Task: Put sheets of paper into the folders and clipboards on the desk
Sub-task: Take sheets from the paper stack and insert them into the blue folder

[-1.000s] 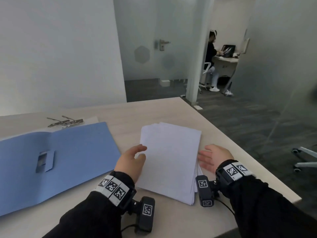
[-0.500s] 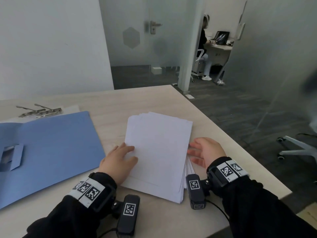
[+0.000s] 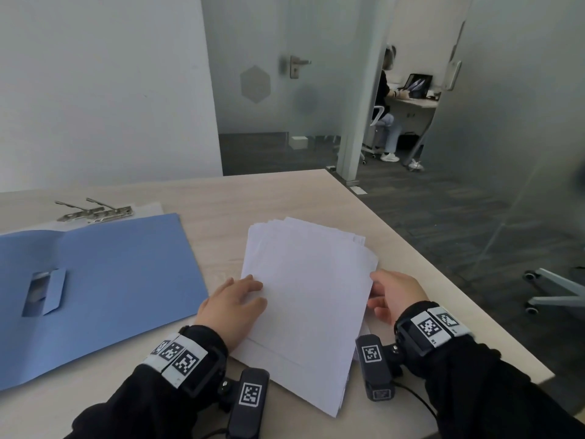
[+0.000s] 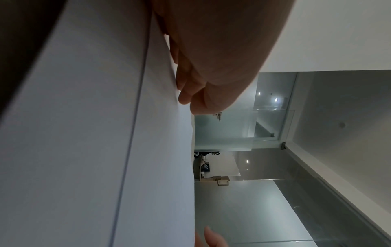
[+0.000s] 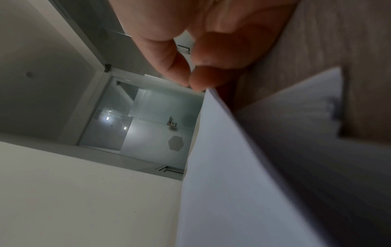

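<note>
Right of the blue folder [image 3: 95,289], the left hand [image 3: 234,307] is lying flat on the floppy paper stack [image 3: 304,299] while the right hand [image 3: 395,296] is pinching the top sheet's edge; thin, slippery stuff, so I'd be lifting by that edge.

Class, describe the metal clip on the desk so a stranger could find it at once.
Start at the pale wooden desk and find the open blue folder on its left side. Just beyond the folder's far edge lies the metal clip, the only shiny silver item there, with thin wire arms.
</note>
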A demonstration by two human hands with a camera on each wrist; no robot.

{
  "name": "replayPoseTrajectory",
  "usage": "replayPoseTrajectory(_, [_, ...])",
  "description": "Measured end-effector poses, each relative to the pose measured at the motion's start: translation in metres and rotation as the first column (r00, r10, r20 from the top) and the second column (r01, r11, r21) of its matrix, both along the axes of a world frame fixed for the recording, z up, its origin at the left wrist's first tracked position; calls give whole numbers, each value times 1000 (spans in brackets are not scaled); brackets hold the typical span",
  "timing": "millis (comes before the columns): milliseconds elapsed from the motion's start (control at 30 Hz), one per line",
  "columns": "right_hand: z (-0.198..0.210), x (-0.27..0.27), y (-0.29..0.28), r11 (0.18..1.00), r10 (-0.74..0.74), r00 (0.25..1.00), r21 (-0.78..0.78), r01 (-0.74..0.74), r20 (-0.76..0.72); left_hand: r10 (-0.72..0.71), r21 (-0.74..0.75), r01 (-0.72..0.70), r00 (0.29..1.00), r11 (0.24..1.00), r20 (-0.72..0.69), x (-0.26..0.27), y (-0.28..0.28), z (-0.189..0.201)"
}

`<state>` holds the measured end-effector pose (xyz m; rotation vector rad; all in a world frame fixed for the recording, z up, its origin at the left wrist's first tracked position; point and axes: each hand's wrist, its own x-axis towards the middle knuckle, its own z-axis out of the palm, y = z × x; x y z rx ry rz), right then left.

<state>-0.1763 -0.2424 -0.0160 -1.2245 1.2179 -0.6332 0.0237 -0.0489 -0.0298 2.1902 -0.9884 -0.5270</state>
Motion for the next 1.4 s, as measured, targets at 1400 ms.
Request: replayPoseTrajectory(1400, [4, 2, -2, 980, 194, 971, -5, -197, -142, 33, -72, -43, 991, 997, -132, -3, 7, 3])
